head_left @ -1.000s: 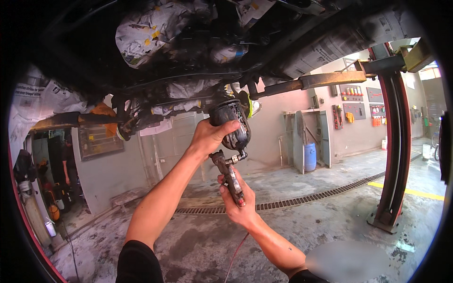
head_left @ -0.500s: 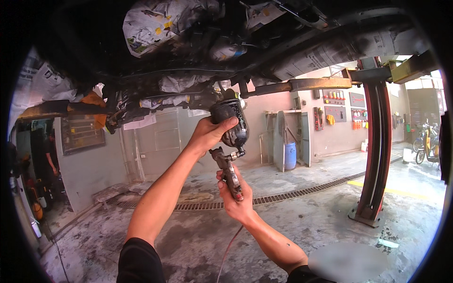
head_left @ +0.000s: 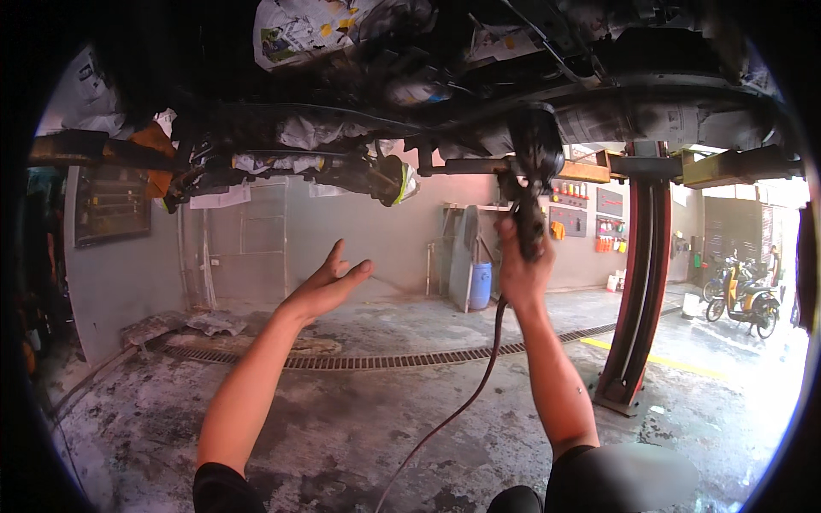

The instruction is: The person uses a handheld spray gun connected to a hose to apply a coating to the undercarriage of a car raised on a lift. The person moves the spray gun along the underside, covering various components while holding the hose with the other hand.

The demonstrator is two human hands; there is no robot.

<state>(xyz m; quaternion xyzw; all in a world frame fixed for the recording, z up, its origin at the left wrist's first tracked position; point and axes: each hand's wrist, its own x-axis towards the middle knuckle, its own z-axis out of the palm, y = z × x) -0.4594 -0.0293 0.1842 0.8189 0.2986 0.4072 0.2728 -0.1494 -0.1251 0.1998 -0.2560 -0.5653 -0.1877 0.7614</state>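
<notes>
My right hand (head_left: 526,272) grips a dark spray gun (head_left: 532,224) by its handle, raised up to the right under a lifted vehicle. Its black cup (head_left: 539,145) sits on top, close beneath the dark underbody (head_left: 342,111). A thin hose (head_left: 489,368) hangs from the handle and curves down to the lower middle. My left hand (head_left: 323,286) is in mid-air at centre left, fingers stretched apart, holding nothing. Crumpled newspaper (head_left: 312,132) covers parts of the underbody, and more newspaper sheets (head_left: 667,126) wrap the long piece at the right.
A red and black lift post (head_left: 637,291) stands to the right, with lift arms (head_left: 581,169) under the vehicle. A blue barrel (head_left: 481,285) is by the back wall. A drain grate (head_left: 402,359) crosses the stained floor. Scooters (head_left: 742,295) are parked at far right.
My left hand has let go of the spray gun's cup and dropped away with spread fingers. The right hand has carried the spray gun up and to the right. The view has shifted slightly.
</notes>
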